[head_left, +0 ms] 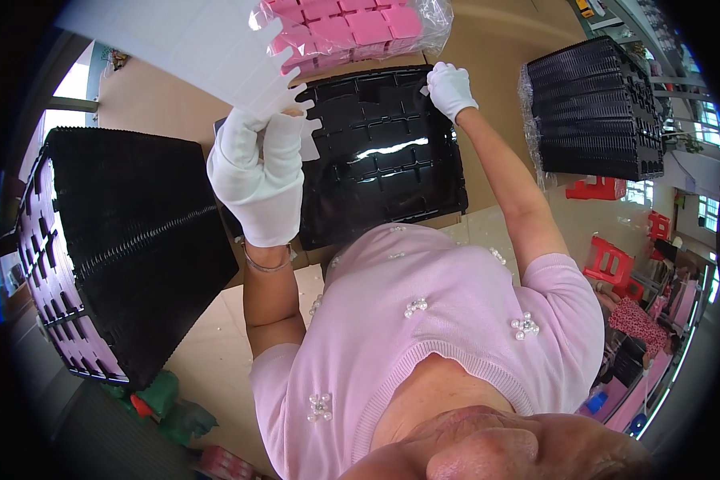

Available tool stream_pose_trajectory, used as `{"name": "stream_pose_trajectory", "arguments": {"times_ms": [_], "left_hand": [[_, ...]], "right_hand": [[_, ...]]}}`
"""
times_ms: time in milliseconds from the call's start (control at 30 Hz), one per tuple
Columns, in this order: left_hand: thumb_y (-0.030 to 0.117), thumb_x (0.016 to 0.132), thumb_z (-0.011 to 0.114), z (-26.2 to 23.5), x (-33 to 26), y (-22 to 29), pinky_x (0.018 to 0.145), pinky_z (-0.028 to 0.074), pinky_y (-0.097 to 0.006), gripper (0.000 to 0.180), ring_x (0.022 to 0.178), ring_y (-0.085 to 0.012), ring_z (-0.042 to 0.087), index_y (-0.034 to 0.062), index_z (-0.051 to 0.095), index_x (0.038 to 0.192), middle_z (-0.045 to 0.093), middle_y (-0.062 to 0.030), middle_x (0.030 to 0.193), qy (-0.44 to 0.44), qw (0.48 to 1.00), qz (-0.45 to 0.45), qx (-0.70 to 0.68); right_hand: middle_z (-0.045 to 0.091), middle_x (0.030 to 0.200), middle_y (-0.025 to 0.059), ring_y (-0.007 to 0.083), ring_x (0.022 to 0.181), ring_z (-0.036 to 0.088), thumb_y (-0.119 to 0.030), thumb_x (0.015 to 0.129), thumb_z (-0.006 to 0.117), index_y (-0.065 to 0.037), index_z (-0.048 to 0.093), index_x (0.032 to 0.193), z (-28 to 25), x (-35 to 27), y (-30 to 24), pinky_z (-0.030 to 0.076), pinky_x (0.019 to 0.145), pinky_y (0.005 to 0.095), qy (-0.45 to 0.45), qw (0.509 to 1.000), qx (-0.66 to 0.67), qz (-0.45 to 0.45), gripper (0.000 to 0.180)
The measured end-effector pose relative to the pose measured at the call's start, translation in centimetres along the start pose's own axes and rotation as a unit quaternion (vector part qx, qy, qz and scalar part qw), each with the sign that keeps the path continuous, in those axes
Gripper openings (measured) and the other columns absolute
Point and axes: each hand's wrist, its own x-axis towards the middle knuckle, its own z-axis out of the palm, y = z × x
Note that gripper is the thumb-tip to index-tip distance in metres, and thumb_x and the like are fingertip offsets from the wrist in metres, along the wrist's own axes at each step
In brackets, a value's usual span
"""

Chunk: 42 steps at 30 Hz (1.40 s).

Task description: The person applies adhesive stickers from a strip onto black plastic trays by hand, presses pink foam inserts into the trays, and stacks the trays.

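A white glove covers my left hand (260,172), its fingers closed on a translucent white sheet (192,56) with a notched edge of small tabs. The sheet is raised and reaches up to the far left. Below it lies a glossy black plastic tray (376,180) with cross-shaped ridges dividing its compartments. At the tray's far right corner is my right hand (452,90), also gloved, with its fingers pinched together. A small pale edge shows at those fingertips; whether it is a loose piece or part of the tray, I cannot tell.
Tall stacks of black trays stand at left (136,232) and right (592,112). Beyond the black tray sits a clear-wrapped pack of pink trays (344,36) on the brown tabletop (496,48). Red stools (608,264) stand on the floor to the right.
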Motion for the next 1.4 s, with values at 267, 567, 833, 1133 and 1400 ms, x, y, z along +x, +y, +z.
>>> {"name": "stream_pose_trajectory", "arguments": {"times_ms": [267,567,833,1133,1400], "left_hand": [[0.005,0.091,0.059,-0.3,-0.1,-0.1,0.077,0.048,-0.025,0.017,0.082,-0.0125,0.06,-0.0017,0.062,0.107,0.066,-0.0073,0.096,-0.013,0.999,0.007,0.048],[0.003,0.084,0.067,0.0,0.8,-0.7,0.058,0.043,-0.023,0.004,0.06,-0.0104,0.054,0.004,0.063,0.085,0.064,-0.0019,0.073,0.01,0.994,0.051,0.091],[0.003,0.087,0.064,-0.3,0.5,-0.5,0.067,0.045,-0.023,0.005,0.07,-0.0106,0.056,0.0012,0.063,0.092,0.065,-0.0035,0.082,-0.004,0.995,0.035,0.09],[0.003,0.091,0.059,0.1,0.1,-0.9,0.069,0.047,-0.023,0.014,0.077,-0.0104,0.059,-0.0016,0.063,0.103,0.065,-0.0067,0.093,-0.013,0.998,0.004,0.054],[0.005,0.092,0.057,3.4,-0.5,-0.3,0.058,0.043,-0.022,0.016,0.061,-0.0094,0.053,-0.0052,0.06,0.103,0.063,-0.0068,0.079,0.025,0.999,-0.034,0.02]], "right_hand": [[0.06,0.092,0.0078,0.0244,0.092,0.059,-0.024,0.079,0.062,-0.011,0.069,0.083,-0.4,0.3,-1.0,0.042,0.075,0.0417,0.01,0.998,-0.05,-0.039,0.016],[0.057,0.085,0.0044,0.0235,0.088,0.058,-0.022,0.077,0.063,-0.012,0.063,0.072,3.0,-1.1,0.2,0.041,0.074,0.0407,0.159,0.984,0.063,-0.056,0.011],[0.057,0.084,0.0039,0.0228,0.086,0.057,-0.019,0.077,0.064,-0.013,0.063,0.071,2.8,-1.9,-0.1,0.041,0.075,0.0402,0.185,0.975,0.095,-0.075,0.009],[0.059,0.09,0.0089,0.0278,0.084,0.06,-0.012,0.076,0.067,-0.003,0.065,0.078,-1.4,-11.8,1.6,0.048,0.075,0.0388,0.159,0.923,0.323,0.134,0.01],[0.06,0.096,0.0131,0.031,0.089,0.059,-0.012,0.078,0.061,-0.003,0.067,0.085,1.1,-31.4,7.3,0.047,0.079,0.0375,0.032,0.886,0.298,0.355,0.012]]}}
